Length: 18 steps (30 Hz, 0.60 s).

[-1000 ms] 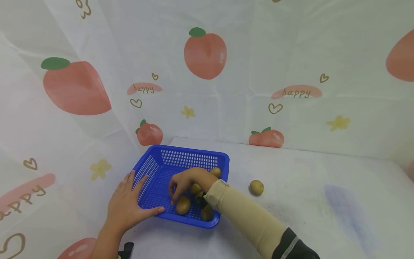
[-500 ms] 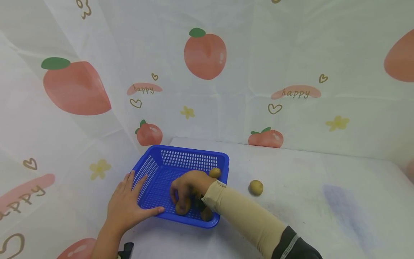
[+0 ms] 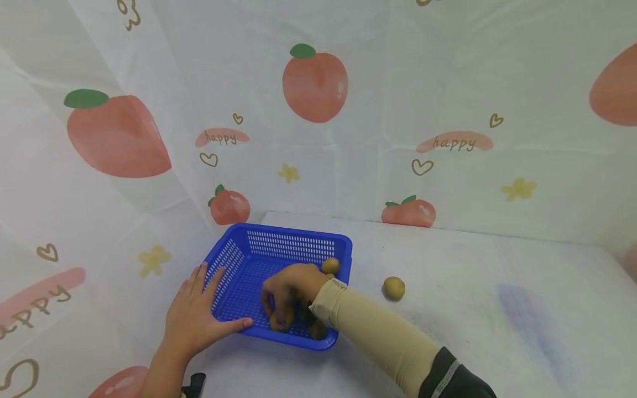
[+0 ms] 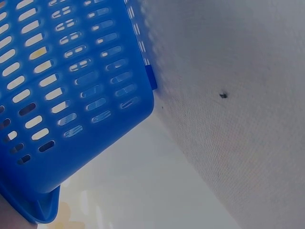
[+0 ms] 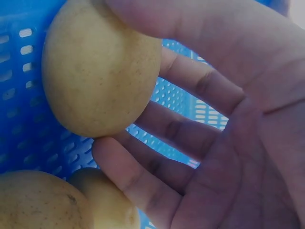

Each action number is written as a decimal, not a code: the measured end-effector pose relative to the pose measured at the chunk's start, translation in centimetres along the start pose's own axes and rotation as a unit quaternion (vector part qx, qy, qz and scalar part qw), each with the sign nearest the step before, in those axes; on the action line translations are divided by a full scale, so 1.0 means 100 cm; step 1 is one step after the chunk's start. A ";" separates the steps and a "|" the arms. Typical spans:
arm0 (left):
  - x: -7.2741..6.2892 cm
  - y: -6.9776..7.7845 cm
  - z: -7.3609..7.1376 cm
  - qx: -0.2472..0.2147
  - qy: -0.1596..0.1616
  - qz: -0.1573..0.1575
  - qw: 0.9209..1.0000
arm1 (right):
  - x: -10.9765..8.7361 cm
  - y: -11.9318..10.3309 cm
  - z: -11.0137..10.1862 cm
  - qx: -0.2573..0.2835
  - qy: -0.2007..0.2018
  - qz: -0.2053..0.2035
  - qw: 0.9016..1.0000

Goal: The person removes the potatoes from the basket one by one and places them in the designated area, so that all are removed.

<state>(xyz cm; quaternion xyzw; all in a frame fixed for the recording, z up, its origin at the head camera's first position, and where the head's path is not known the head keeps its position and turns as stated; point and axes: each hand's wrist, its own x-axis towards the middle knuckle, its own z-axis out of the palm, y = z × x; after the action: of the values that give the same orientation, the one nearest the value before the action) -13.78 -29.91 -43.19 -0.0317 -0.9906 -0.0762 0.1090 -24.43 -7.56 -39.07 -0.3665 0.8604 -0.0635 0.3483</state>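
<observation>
A blue perforated plastic basket (image 3: 239, 279) stands on the white-covered table, with several potatoes in its right half. My right hand (image 3: 293, 284) reaches down inside it. In the right wrist view its thumb lies on one side of a yellowish potato (image 5: 100, 71) and its fingers curve behind the other, pinching it. Two more potatoes (image 5: 43, 202) lie just below that hand. My left hand (image 3: 194, 318) rests on the basket's near left corner, fingers spread straight along the left rim and thumb along the front rim. The left wrist view shows mostly the basket's outer wall (image 4: 95, 143).
Another potato (image 3: 393, 288) lies on the table to the right of the basket. One potato (image 3: 330, 266) sits at the basket's back right corner. A white cloth printed with peaches (image 3: 316, 85) hangs behind and at the left. Bluish stains mark the tabletop (image 3: 537, 331) at the right.
My right hand has lowered onto the potato near the basket's front, and its thumb and fingers have closed around it. The left hand and the basket stay put.
</observation>
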 end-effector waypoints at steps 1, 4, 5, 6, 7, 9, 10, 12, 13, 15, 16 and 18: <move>0.000 0.000 0.000 0.001 0.001 0.000 1.000 | 0.001 0.001 0.000 -0.002 0.001 -0.004 1.000; 0.002 0.000 0.000 0.002 0.004 0.002 1.000 | 0.003 0.003 -0.001 -0.008 0.005 -0.018 1.000; 0.002 0.000 0.000 0.001 0.004 0.003 1.000 | 0.003 0.003 -0.002 -0.008 0.005 -0.023 1.000; 0.002 0.000 0.000 0.001 0.004 0.003 1.000 | 0.004 0.004 -0.002 -0.008 0.005 -0.032 0.999; 0.002 0.000 0.000 -0.001 0.003 0.004 1.000 | 0.005 0.005 -0.002 -0.006 0.005 -0.043 0.999; 0.003 0.001 0.000 -0.002 0.002 0.005 1.000 | 0.006 0.006 -0.003 0.001 0.008 -0.070 0.997; 0.003 0.001 0.000 -0.003 0.001 0.006 1.000 | 0.006 0.007 -0.004 0.006 0.011 -0.083 0.996; 0.003 0.001 0.000 -0.001 0.002 0.009 1.000 | 0.006 0.009 -0.006 0.021 0.017 -0.113 0.993; 0.003 0.001 0.001 -0.001 0.004 0.010 1.000 | 0.004 0.010 -0.008 0.027 0.021 -0.128 0.991; 0.002 0.000 0.001 -0.002 0.007 0.013 1.000 | 0.001 0.012 -0.012 0.047 0.030 -0.152 0.987; 0.002 -0.001 0.001 -0.001 0.008 0.013 1.000 | -0.002 0.013 -0.014 0.052 0.036 -0.167 0.984; 0.000 -0.003 0.001 0.000 0.011 0.013 1.000 | -0.008 0.016 -0.020 0.068 0.047 -0.198 0.977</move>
<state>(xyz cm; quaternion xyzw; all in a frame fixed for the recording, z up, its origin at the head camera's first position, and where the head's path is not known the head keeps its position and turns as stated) -13.83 -30.16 -43.34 -0.0440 -0.9888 -0.0750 0.1212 -26.23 -6.12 -37.71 -0.5020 0.7797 -0.2070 0.3119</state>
